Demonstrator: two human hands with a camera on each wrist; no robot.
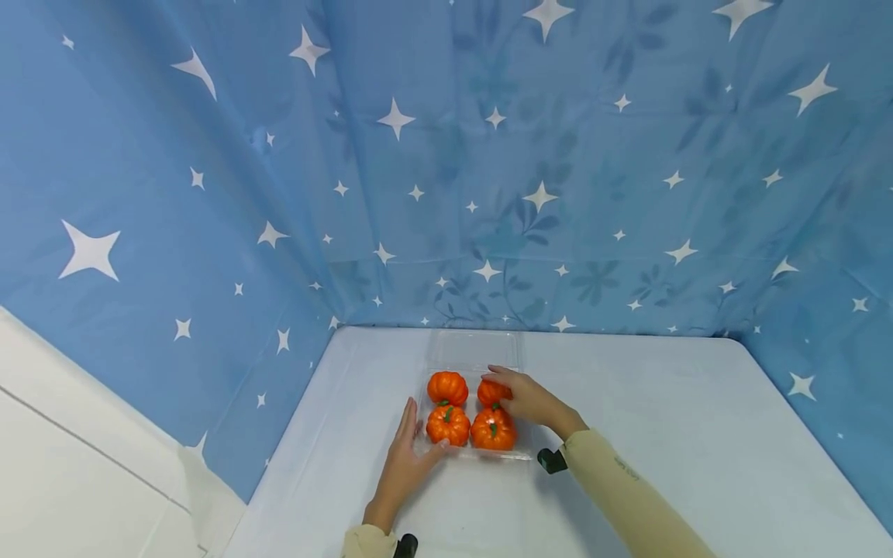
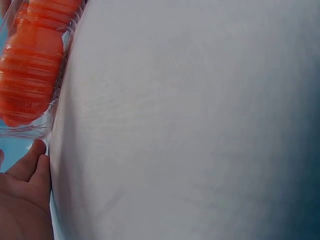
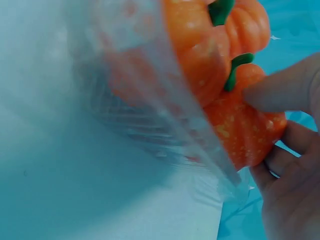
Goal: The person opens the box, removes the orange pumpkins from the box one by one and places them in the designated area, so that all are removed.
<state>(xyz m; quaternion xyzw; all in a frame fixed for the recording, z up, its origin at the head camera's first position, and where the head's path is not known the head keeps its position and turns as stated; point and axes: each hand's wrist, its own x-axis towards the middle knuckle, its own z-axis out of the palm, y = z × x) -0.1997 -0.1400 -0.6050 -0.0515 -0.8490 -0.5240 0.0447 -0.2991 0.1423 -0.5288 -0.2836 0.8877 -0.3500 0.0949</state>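
A clear plastic box (image 1: 474, 454) holds several orange toy pumpkins with green stems. My right hand (image 1: 533, 401) grips the back right pumpkin (image 1: 491, 393), thumb on top and fingers round its far side in the right wrist view, where the pumpkin (image 3: 245, 125) sits at the box corner. My left hand (image 1: 408, 463) lies along the box's left side, fingers straight, thumb by its front left corner near a pumpkin (image 1: 448, 426). In the left wrist view the left hand (image 2: 27, 195) is beside the box wall, holding nothing.
The box's clear lid (image 1: 474, 349) is folded back behind it. Both stand on a white table (image 1: 628, 403). A blue curtain (image 1: 446, 155) with white stars hangs behind the table and at its sides.
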